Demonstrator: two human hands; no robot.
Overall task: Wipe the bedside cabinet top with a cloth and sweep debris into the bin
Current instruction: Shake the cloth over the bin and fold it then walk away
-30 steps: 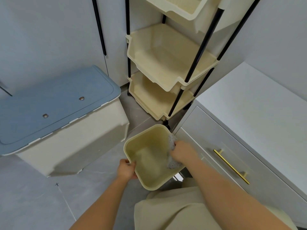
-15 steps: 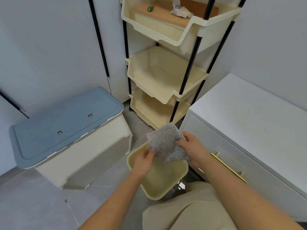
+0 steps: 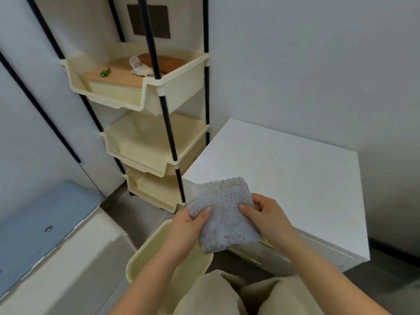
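A grey dimpled cloth (image 3: pixel 223 214) is folded into a rough square and held in the air between both hands. My left hand (image 3: pixel 188 228) grips its left edge with the thumb on top. My right hand (image 3: pixel 266 215) grips its right edge. The cloth hangs above the cream plastic bin (image 3: pixel 145 258), which stands on the floor below my arms, and next to the front left corner of the white bedside cabinet (image 3: pixel 284 169). The cabinet top looks bare. My knees in beige trousers hide part of the bin.
A cream three-tier rack (image 3: pixel 156 144) on black poles stands left of the cabinet, with a small green item (image 3: pixel 105 72) and crumpled paper (image 3: pixel 138 65) in its top tray. A box with a blue lid (image 3: pixel 38 226) sits at the left on the grey floor.
My right hand lifted the cloth out of the bin, my left hand let go of the bin rim and took the cloth's other edge. The view tilted up toward the cabinet.
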